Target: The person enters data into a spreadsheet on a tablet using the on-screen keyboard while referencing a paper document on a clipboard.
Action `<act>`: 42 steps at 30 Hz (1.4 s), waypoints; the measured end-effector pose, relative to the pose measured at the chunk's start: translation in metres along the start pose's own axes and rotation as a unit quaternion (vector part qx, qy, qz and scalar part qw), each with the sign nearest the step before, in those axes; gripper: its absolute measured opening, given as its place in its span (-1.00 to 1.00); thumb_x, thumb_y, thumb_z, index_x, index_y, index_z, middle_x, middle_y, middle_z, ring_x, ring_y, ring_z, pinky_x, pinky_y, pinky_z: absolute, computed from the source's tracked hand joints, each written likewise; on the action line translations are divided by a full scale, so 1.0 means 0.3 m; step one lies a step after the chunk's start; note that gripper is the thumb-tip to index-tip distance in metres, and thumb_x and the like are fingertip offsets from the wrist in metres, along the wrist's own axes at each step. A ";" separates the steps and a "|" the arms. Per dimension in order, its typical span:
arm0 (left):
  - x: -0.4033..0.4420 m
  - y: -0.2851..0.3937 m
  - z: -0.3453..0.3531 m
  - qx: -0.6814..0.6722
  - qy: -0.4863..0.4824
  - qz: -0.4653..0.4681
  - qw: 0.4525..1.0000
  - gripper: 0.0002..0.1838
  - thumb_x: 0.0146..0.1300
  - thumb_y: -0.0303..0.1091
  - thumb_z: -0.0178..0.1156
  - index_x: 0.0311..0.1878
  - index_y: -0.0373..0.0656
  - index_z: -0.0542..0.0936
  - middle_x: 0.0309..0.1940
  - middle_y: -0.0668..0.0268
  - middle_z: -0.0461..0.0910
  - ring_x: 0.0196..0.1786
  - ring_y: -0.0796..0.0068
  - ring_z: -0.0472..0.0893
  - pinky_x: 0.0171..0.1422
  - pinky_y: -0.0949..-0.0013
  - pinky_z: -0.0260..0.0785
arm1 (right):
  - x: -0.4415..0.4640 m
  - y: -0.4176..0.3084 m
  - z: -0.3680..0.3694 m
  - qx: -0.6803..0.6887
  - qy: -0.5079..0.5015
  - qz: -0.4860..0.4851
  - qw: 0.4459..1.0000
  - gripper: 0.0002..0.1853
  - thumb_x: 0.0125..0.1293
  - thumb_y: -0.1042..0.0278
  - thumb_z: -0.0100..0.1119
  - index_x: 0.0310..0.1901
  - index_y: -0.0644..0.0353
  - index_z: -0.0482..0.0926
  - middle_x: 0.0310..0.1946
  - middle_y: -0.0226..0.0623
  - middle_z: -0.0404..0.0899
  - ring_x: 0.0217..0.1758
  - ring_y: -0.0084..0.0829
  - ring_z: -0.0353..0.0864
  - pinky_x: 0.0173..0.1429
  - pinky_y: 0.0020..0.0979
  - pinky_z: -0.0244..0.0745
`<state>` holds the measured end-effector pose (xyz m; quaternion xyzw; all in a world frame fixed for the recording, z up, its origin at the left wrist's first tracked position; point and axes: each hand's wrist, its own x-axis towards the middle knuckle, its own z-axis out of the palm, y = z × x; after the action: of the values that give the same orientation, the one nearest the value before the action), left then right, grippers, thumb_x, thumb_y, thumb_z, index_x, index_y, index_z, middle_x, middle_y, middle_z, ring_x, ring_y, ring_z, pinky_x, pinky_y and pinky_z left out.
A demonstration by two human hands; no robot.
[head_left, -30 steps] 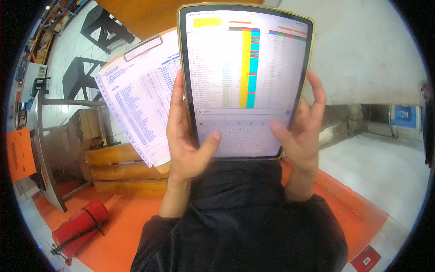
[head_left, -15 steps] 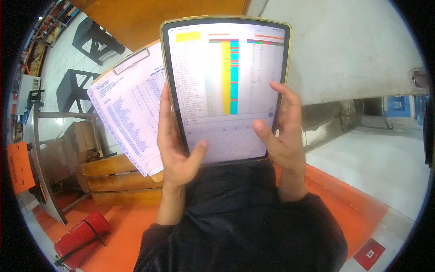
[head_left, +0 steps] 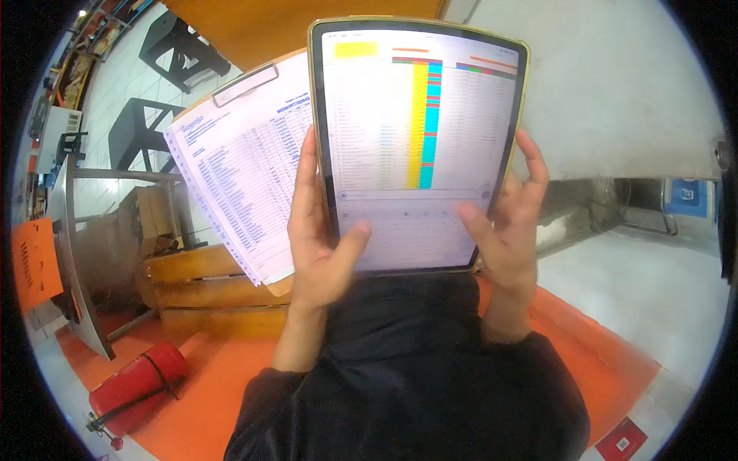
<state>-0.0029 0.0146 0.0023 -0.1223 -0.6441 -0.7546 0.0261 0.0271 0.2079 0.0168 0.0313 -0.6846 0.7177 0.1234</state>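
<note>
Around the tablet, both hands half-curled

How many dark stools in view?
2: an upper dark stool at top left, a lower dark stool below it, left of the clipboard. Others may be hidden behind the tablet.

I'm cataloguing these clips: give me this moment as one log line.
left hand: holds tablet, left side | right hand: at tablet's right edge | tablet: spreadsheet showing | clipboard: printed sheet on it, partly behind tablet
</note>
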 end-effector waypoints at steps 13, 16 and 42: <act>0.011 0.017 0.005 0.006 0.023 0.000 1.000 -0.18 0.11 -0.57 0.04 0.47 -0.36 -0.02 0.48 -0.01 0.00 0.52 0.17 0.03 0.56 0.22 -0.23 | -0.002 -0.004 -0.003 0.010 -0.029 0.001 1.000 0.03 0.16 0.68 0.07 0.46 0.09 -0.47 0.25 0.09 0.31 0.35 -0.26 0.30 0.40 -0.21 0.13; 0.013 0.016 0.005 0.020 0.033 -0.002 0.999 -0.22 0.15 -0.61 0.01 0.47 -0.36 0.00 0.49 0.00 -0.01 0.53 0.18 0.02 0.56 0.21 -0.24 | -0.001 -0.006 -0.007 -0.002 -0.039 -0.002 0.999 0.04 0.14 0.68 0.07 0.46 0.10 -0.46 0.25 0.08 0.32 0.34 -0.25 0.31 0.40 -0.21 0.14; 0.029 0.009 0.002 0.027 -0.049 0.038 0.998 0.16 -0.17 -0.60 0.35 0.48 -0.35 -0.17 0.39 -0.02 0.14 0.39 0.21 0.25 0.45 0.25 0.09 | -0.001 -0.021 -0.020 0.075 -0.028 0.039 0.996 0.09 -0.10 0.81 -0.22 0.45 0.15 -0.56 0.28 0.01 0.31 0.37 -0.34 0.28 0.46 -0.32 0.02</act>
<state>-0.0108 0.0159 0.0069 -0.1825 -0.6600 -0.7283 0.0262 0.0295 0.2140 0.0226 0.0340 -0.6328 0.7701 0.0736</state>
